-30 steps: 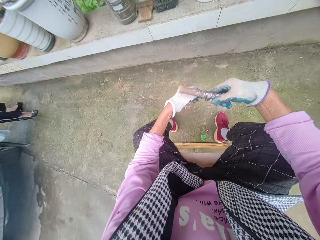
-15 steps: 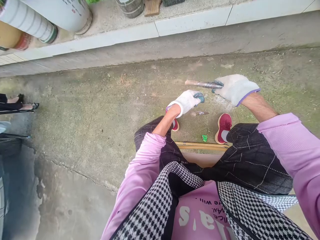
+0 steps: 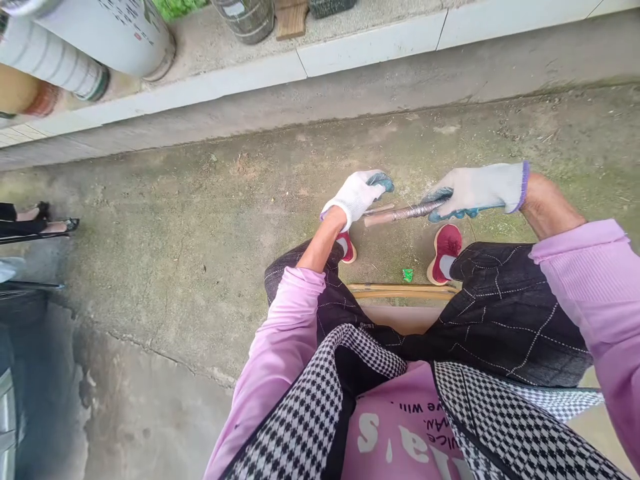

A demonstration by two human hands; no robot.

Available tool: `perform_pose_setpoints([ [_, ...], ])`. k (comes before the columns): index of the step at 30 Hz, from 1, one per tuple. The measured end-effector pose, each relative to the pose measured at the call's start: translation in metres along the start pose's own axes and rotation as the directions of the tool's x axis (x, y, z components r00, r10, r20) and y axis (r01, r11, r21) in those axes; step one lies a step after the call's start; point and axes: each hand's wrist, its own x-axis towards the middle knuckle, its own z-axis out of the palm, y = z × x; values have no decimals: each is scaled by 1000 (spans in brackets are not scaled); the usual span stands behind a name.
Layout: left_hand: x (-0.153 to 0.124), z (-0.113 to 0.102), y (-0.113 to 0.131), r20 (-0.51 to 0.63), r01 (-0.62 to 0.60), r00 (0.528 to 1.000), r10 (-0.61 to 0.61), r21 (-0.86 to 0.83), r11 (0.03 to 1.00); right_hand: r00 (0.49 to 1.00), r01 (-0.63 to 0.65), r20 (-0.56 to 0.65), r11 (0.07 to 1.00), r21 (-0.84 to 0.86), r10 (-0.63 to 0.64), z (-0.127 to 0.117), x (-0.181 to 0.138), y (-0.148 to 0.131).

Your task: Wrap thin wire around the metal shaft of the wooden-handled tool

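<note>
My right hand (image 3: 470, 190), in a white knit glove with blue-green coated fingers, is closed around a wooden stick (image 3: 407, 213) wrapped along part of its length in shiny silvery material. Bare wood shows at the stick's left end, which points toward my left hand. My left hand (image 3: 357, 192), gloved alike, hovers just above and left of that end, fingers curled together. What they hold, if anything, is hidden. On the ground, the short wrapped piece seen earlier is now mostly covered by the stick.
Concrete ground (image 3: 200, 233) spreads around my red shoes (image 3: 447, 250). A green scrap (image 3: 408, 275) lies between my feet, in front of a bamboo-like seat edge (image 3: 400, 291). Pots and a jar (image 3: 247, 17) stand on the tiled ledge (image 3: 370, 57). Another person's feet (image 3: 55, 227) show at far left.
My right hand has lowered the stick toward me, and its free end now sits below my left hand. My left hand has shifted slightly up and left. The view has tilted a little.
</note>
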Motion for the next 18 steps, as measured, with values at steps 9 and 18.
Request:
perform_pose_setpoints([
  [9, 0, 20, 6, 82, 9, 997, -3, -82, 997, 903, 226, -430, 847, 482, 4, 0, -7, -38],
  [18, -2, 4, 4, 25, -9, 1000, 7, 70, 997, 895, -248, -429, 933, -262, 118, -11, 20, -31],
])
